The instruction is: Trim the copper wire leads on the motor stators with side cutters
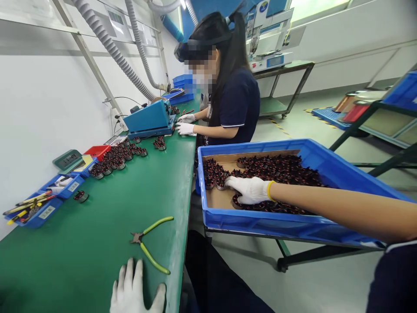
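My left hand [129, 292], in a white glove, lies with its fingers spread on the green tabletop [104, 230] and holds nothing. Just beyond it are green-handled cutting pliers [143, 241], their handles apart. My right hand [252, 189], gloved too, reaches into a large blue tray [260, 219]. Its fingertips touch or nearly touch a small round motor part [220, 181] with dark red windings and a metal rim. The thumb sits apart from the fingers, over bare cardboard and another part. Many similar motor parts [276, 167] fill the tray.
More motor parts [114, 156] cluster along the bench's wall side, by small blue bins [45, 213] with pens. A co-worker [237, 104] in white gloves works at a blue machine [150, 117]. The tray rests on a wheeled cart [283, 261] beside the bench.
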The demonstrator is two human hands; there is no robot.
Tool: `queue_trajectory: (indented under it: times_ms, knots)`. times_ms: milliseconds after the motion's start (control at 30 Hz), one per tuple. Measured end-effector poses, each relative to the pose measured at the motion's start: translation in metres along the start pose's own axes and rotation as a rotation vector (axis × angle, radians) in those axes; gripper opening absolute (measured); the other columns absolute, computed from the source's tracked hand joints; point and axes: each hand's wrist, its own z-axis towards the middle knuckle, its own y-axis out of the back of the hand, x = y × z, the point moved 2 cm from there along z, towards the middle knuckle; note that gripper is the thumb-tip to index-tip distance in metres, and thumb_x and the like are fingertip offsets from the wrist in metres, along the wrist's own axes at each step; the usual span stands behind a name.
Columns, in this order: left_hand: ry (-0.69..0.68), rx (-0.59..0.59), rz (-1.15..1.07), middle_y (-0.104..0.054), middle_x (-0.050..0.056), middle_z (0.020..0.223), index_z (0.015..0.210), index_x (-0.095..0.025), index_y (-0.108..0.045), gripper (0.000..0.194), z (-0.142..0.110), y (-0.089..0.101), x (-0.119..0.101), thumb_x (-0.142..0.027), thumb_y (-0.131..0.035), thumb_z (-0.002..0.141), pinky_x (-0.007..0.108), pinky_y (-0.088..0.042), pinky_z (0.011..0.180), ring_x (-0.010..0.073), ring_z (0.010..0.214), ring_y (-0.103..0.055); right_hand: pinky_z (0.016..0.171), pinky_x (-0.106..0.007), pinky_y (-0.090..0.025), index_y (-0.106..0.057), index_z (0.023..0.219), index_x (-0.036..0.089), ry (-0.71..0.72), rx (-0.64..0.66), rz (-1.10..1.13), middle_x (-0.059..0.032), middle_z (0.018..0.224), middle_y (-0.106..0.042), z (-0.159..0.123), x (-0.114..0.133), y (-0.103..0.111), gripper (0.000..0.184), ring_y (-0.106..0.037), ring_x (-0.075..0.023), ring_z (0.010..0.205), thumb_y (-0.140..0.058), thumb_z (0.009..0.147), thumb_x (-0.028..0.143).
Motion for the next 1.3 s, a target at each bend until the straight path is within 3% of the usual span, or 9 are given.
queue_trajectory:
  times_ms: [100, 167, 367, 567, 700, 833, 1000, 1200, 1300]
  knots:
    - [0.0, 0.006, -0.003, -0.046, 0.017, 0.144, 0.135, -0.006, -0.05, 0.065, 0.001, 0.0, 0.001, -0.045, -0.043, 0.084, 0.052, -0.033, 0.111, 0.0371, 0.135, -0.04, 0.082, -0.046, -0.05, -0.04, 0.141, 0.022, -0.078, -0.013, -0.015, -0.0153, 0.134, -0.047, 0.005, 0.005, -0.001, 0.075, -0.058, -0.0338, 0.111, -0.059, 0.068, 0.028]
    - [0.0, 0.02, -0.003, -0.045, 0.016, 0.145, 0.136, -0.007, -0.049, 0.066, 0.002, -0.001, 0.003, -0.047, -0.043, 0.084, 0.053, -0.033, 0.112, 0.0366, 0.136, -0.039, 0.079, -0.045, -0.051, -0.042, 0.139, 0.023, -0.12, -0.006, -0.035, -0.0167, 0.134, -0.045, 0.011, 0.01, -0.002, 0.079, -0.058, -0.0353, 0.108, -0.063, 0.063, 0.023]
    - [-0.032, 0.114, -0.037, -0.042, 0.015, 0.148, 0.138, -0.01, -0.048, 0.07, 0.005, -0.011, 0.015, -0.052, -0.045, 0.083, 0.055, -0.032, 0.112, 0.0364, 0.137, -0.038, 0.078, -0.044, -0.051, -0.056, 0.126, 0.022, -0.183, -0.014, -0.072, -0.0185, 0.131, -0.041, 0.018, 0.019, -0.005, 0.069, -0.058, -0.0354, 0.104, -0.066, 0.058, 0.014]
    - [-0.05, 0.073, -0.078, -0.042, 0.013, 0.148, 0.137, -0.012, -0.05, 0.066, -0.001, -0.013, 0.016, -0.049, -0.048, 0.083, 0.056, -0.029, 0.114, 0.0358, 0.138, -0.036, 0.076, -0.047, -0.051, -0.065, 0.115, 0.024, -0.176, -0.026, -0.06, -0.0179, 0.131, -0.042, 0.004, 0.014, -0.004, 0.051, -0.058, -0.0369, 0.105, -0.063, 0.065, 0.02]
    - [-0.056, 0.057, -0.082, -0.041, 0.013, 0.149, 0.137, -0.013, -0.05, 0.065, -0.003, -0.011, 0.014, -0.049, -0.048, 0.083, 0.056, -0.029, 0.114, 0.0358, 0.138, -0.036, 0.084, -0.051, -0.049, -0.063, 0.119, 0.028, -0.185, -0.043, -0.064, -0.0143, 0.148, -0.026, 0.007, 0.013, -0.005, 0.059, -0.05, -0.0403, 0.116, -0.066, 0.06, 0.02]
    - [-0.055, 0.067, -0.072, -0.04, 0.014, 0.149, 0.138, -0.011, -0.049, 0.067, -0.002, -0.013, 0.015, -0.049, -0.046, 0.084, 0.056, -0.029, 0.114, 0.036, 0.138, -0.036, 0.084, -0.058, -0.047, -0.064, 0.117, 0.029, -0.221, -0.038, -0.087, -0.0136, 0.151, -0.022, 0.014, 0.015, -0.011, 0.057, -0.045, -0.0424, 0.122, -0.067, 0.061, 0.019]
    - [-0.059, 0.064, -0.092, -0.041, 0.014, 0.148, 0.137, -0.012, -0.05, 0.067, 0.0, -0.016, 0.016, -0.05, -0.048, 0.082, 0.057, -0.029, 0.113, 0.037, 0.138, -0.036, 0.091, -0.076, -0.029, -0.064, 0.116, 0.029, -0.243, -0.031, -0.119, -0.0164, 0.152, -0.022, 0.018, 0.012, -0.018, 0.053, -0.019, -0.0486, 0.137, -0.066, 0.064, 0.02]
    - [-0.063, 0.051, -0.074, -0.041, 0.014, 0.148, 0.137, -0.012, -0.051, 0.066, -0.001, -0.016, 0.016, -0.05, -0.047, 0.083, 0.056, -0.029, 0.114, 0.0363, 0.138, -0.037, 0.088, -0.067, -0.04, -0.061, 0.122, 0.029, -0.17, 0.047, -0.083, -0.0173, 0.15, -0.026, 0.027, 0.001, -0.015, 0.064, -0.021, -0.0499, 0.136, -0.071, 0.059, 0.029]
    - [-0.059, 0.046, -0.074, -0.041, 0.013, 0.149, 0.137, -0.012, -0.05, 0.066, -0.002, -0.013, 0.015, -0.05, -0.046, 0.083, 0.055, -0.029, 0.114, 0.0357, 0.138, -0.036, 0.089, -0.062, -0.042, -0.064, 0.119, 0.027, -0.126, 0.057, -0.09, -0.0178, 0.144, -0.033, 0.029, 0.001, -0.006, 0.063, -0.031, -0.0486, 0.131, -0.074, 0.056, 0.032]
